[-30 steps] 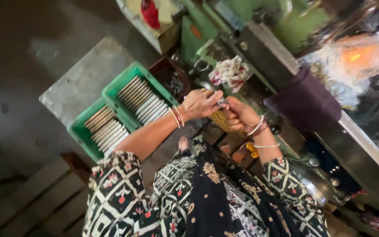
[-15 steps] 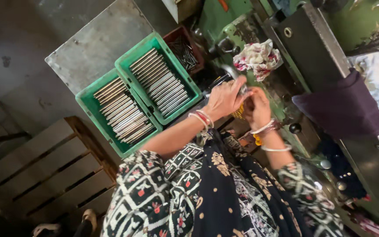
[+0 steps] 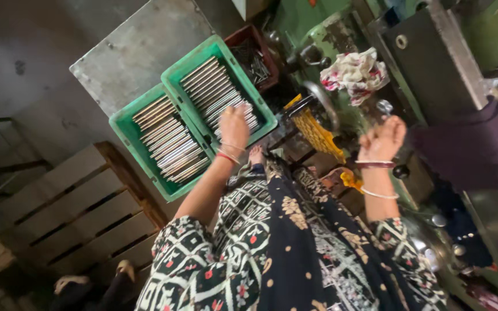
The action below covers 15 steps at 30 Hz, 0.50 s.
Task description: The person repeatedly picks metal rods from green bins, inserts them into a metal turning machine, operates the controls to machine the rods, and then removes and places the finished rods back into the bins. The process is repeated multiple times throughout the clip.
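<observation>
My left hand reaches into the right one of two green crates, its fingers down on the rows of grey metal rods. Only the back of the hand shows, so its grip is hidden. The other green crate lies beside it, also filled with rods. My right hand is raised at the green machine, fingers curled around a shiny metal lever. Both wrists wear bangles.
A dark red bin of small metal parts sits behind the crates, all on a grey metal sheet. A flowered rag and a yellow mesh piece lie by the machine. A wooden pallet stands lower left, a dark purple cloth at right.
My hands were together at the machine. The left hand has since moved away to the rods in the green crate, while the right hand stays by the lever. The view has shifted.
</observation>
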Tool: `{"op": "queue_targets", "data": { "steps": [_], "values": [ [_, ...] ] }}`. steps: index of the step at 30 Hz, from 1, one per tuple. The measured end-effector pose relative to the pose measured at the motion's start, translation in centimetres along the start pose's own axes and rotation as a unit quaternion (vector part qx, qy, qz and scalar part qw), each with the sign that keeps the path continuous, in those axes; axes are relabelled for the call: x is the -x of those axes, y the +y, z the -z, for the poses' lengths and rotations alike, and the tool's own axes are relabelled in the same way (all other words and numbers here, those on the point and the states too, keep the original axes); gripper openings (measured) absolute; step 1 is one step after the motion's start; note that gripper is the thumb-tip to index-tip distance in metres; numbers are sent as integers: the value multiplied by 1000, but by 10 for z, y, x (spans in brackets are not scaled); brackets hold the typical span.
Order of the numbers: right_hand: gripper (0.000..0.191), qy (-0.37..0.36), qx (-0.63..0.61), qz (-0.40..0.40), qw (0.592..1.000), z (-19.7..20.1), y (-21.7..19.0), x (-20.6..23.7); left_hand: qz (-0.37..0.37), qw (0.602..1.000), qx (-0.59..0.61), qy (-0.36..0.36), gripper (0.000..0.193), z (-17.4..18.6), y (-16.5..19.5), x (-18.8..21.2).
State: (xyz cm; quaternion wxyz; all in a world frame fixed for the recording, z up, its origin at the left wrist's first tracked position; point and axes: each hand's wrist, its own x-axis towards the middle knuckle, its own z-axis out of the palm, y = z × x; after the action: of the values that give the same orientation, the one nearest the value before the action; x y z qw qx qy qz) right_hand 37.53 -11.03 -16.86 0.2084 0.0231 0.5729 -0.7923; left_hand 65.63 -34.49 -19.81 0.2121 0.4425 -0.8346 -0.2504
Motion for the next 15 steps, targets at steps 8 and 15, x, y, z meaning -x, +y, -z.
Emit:
{"op": "queue_targets", "data": {
  "steps": [8,15],
  "values": [
    [22,-37,-4,-68,997,65,5,26,-53,996,-58,33,30,-2,-86,12],
    [23,-25,-43,-121,991,100,-3,12,81,974,-154,147,36,96,-179,23]
  ]
}}
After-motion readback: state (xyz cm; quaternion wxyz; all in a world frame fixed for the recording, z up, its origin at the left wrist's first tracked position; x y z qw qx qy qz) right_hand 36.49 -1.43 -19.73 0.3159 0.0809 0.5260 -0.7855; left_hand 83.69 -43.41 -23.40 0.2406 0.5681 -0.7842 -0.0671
